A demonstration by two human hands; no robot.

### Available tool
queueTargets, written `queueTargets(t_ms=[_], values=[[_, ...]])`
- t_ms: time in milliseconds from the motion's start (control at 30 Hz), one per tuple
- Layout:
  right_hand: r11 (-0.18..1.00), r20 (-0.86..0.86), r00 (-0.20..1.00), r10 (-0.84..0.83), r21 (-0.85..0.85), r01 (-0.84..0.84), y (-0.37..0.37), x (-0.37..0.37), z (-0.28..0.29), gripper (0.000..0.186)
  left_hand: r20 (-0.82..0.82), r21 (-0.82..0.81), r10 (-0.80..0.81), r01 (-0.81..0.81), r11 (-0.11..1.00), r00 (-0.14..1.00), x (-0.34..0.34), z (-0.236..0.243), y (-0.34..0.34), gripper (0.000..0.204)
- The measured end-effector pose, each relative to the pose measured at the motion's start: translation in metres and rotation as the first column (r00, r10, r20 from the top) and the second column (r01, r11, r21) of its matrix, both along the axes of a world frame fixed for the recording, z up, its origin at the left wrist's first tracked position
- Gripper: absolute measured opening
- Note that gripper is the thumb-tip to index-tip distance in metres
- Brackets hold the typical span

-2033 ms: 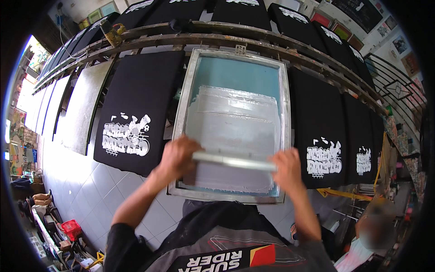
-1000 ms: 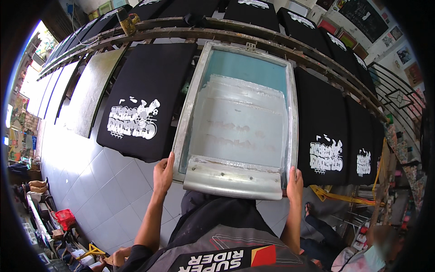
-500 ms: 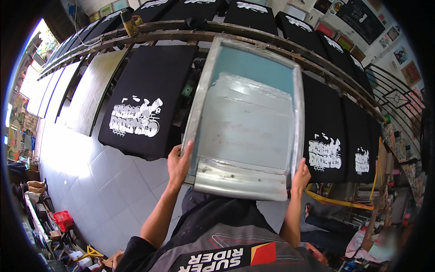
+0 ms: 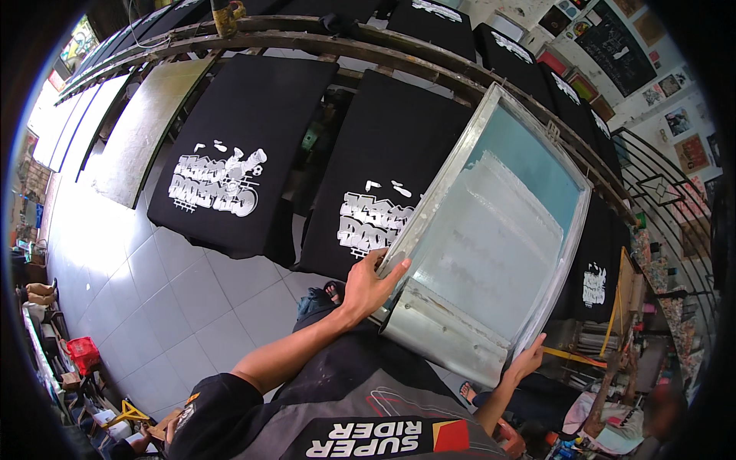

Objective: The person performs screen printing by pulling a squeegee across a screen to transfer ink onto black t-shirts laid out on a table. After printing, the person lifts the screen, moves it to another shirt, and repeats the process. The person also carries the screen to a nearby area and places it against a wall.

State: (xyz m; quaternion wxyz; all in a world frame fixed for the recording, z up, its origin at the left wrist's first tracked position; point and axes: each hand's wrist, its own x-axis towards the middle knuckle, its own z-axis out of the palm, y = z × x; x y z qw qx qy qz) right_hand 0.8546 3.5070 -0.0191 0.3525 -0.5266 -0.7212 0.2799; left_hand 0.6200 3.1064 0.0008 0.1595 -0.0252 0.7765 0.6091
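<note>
A silver metal-framed printing screen (image 4: 529, 153) is tilted over the row of black shirts, turned clockwise. Its mesh is teal at the far end, with a pale grey-white film of ink below. Across its near end lies a wide, rounded silver metal squeegee (image 4: 445, 331). My left hand (image 4: 372, 285) is closed on the screen's left edge, thumb on top. My right hand (image 4: 524, 363) grips the near right corner, its fingers partly hidden. Just left of the screen, a black shirt (image 4: 360, 157) with a white print is partly covered by it.
Another printed black shirt (image 4: 245, 115) lies on a board to the left, beside a bare board (image 4: 153, 123). Behind runs a long rail (image 4: 299, 40) with more printed shirts beyond. A seated person (image 4: 529, 406) is at the lower right. A metal railing (image 4: 659, 188) stands at the right.
The screen has moved right and turned clockwise, both hands going with it. The printed shirt that was beneath it now shows on its left.
</note>
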Motion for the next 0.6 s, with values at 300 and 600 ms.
queueTargets(t_ms=[300, 600], values=[[0.992, -0.001, 0.993, 0.121, 0.025, -0.121, -0.017, -0.058, -0.021, 0.071, -0.070, -0.031, 0.137, -0.139, 0.990, 0.988, -0.016, -0.018, -0.030, 0.070], [0.937, -0.004, 0.944, 0.331, -0.117, -0.329, -0.042, -0.166, -0.046, 0.070, -0.229, -0.327, 0.342, -0.403, 0.855, 0.911, -0.043, -0.050, -0.095, 0.064]])
